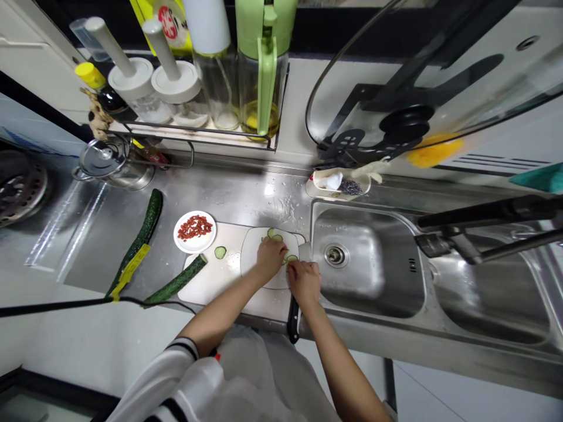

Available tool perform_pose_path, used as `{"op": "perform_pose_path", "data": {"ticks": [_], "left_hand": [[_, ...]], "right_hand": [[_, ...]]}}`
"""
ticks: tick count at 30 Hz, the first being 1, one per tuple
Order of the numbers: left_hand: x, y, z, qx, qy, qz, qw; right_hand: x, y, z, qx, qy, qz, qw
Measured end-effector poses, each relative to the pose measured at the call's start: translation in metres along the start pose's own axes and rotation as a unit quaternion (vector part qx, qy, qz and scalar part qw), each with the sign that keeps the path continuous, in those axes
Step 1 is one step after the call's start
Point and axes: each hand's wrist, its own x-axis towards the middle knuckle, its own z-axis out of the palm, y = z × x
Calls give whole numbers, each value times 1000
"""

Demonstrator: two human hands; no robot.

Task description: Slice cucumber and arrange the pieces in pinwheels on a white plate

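A white plate lies on the cutting board, with several cucumber slices along its right part. My left hand is over the plate, fingers bent together near the slices; what they hold is too small to make out. My right hand is at the plate's right edge, its fingertips pinched at a cucumber slice. Below it a knife's black handle sticks out past the counter edge. One slice lies on the board beside a cut cucumber. Red pieces fill a small white dish.
A whole cucumber with a yellow label lies at the left. The double sink and faucet are at the right. Behind stand a lidded pot, a rack of jars and bottles, and a sponge holder.
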Motion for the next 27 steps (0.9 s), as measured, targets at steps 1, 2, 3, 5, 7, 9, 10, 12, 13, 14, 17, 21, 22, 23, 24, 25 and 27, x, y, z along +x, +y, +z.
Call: {"op": "perform_pose_path", "data": {"ticks": [1,2,3,5,7,9,10,12,13,14,17,21,22,23,24,25,27], "left_hand": [[0,0,0,5,-1,1,1000],[0,0,0,7,-1,1,1000],[-1,0,0,8,0,1,1000],[-2,1,0,12,4,-3,1000],[-4,2,0,20,6,-5,1000],[-4,3,0,29,8,-3,1000],[-5,2,1,31,9,0,999],[-5,1,1,28,15,7,999],[-5,1,1,24,17,9,1000],[-6,0,0,20,20,12,1000],[-10,-5,-7,10,43,11,999],[-29,-20,-28,-4,99,-3,995],[-35,-26,-35,-6,111,-9,994],[-43,-32,-42,-2,127,-20,992],[-50,-39,-48,9,143,-31,989],[-58,-45,-55,28,158,-41,986],[-73,-59,-66,74,183,-68,978]], "right_hand": [[0,0,0,-5,5,0,1000],[-1,-1,0,-10,11,0,1000],[-1,-1,0,-14,17,0,1000],[-2,-2,0,-18,25,-3,1000],[-2,-3,0,-20,28,-4,999],[-3,-4,0,-17,29,-2,999],[-3,-4,0,-15,30,-2,999],[-4,-4,0,-6,34,-2,999],[-5,-3,-1,1,36,-2,999],[-6,-3,-1,8,38,-3,999],[-10,-1,-3,28,46,-3,999],[-17,-1,-5,46,60,-11,997],[-19,-2,-5,49,62,-14,997],[-22,-3,-5,50,63,-17,997],[-24,-3,-5,51,63,-19,997],[-26,-4,-5,51,64,-21,996],[-29,-6,-5,50,67,-28,996]]}}
